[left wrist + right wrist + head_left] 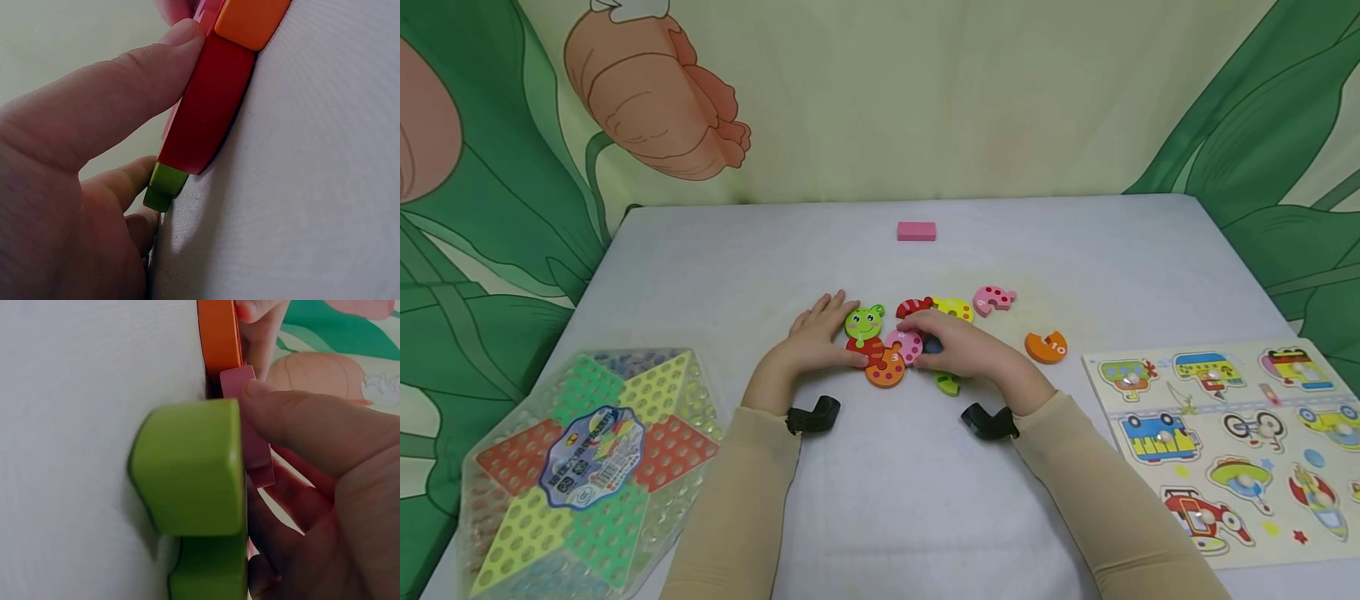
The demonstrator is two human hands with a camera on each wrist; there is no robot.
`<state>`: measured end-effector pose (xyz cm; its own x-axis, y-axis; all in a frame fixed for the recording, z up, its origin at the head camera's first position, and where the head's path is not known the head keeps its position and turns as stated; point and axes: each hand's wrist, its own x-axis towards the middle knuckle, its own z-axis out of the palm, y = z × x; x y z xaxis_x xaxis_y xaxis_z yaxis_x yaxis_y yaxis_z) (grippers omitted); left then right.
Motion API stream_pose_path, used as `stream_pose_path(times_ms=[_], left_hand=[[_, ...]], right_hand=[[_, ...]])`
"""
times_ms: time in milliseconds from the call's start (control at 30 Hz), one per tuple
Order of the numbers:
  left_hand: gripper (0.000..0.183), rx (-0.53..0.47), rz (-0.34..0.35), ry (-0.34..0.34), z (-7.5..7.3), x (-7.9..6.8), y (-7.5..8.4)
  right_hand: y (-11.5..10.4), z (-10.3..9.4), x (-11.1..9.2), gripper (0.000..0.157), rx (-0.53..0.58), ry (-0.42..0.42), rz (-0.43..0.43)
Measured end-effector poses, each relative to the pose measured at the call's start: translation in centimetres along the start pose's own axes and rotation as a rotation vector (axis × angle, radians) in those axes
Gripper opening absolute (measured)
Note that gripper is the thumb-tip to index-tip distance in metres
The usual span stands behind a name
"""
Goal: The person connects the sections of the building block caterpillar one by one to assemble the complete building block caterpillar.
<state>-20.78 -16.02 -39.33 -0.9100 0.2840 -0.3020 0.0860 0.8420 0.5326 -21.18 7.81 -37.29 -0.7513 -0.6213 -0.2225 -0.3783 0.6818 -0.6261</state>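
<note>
My left hand (817,340) lies beside the green smiling caterpillar head (863,323), fingers extended. Its thumb presses on the red puzzle piece (212,103) joined below that head. An orange piece (886,369) marked 3 adjoins the red one. With thumb and fingers, my right hand (967,343) pinches a pink spotted piece (903,343) at the orange piece's right edge. A green piece (190,465) stands close below the right hand, and a dark blue piece (932,345) is partly hidden under it. Striped red (913,307) and yellow (955,308) pieces lie just beyond.
Another pink spotted piece (993,299) and an orange piece (1047,347) lie to the right. A pink block (917,232) sits farther back. On the left is a clear plastic box (692,375) with coloured dotted panels; a vehicle peg puzzle board (1195,392) lies on the right.
</note>
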Motion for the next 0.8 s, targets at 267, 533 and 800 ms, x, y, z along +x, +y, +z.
stream_pose_path(times_ms=[267, 533, 800], left_hand=[[0.091, 0.006, 0.003, -0.002, 0.01, 0.0, -0.01], [0.091, 0.005, -0.005, 0.003, 0.02, 0.01, 0.07], [0.091, 0.004, -0.01, -0.001, -0.02, -0.07, 0.21]], right_hand=[[0.08, -0.01, -0.02, 0.051, -0.033, 0.008, -0.011], [0.23, 0.11, 0.04, 0.053, -0.071, 0.029, -0.016], [0.05, -0.19, -0.31, 0.05, -0.062, 0.052, -0.024]])
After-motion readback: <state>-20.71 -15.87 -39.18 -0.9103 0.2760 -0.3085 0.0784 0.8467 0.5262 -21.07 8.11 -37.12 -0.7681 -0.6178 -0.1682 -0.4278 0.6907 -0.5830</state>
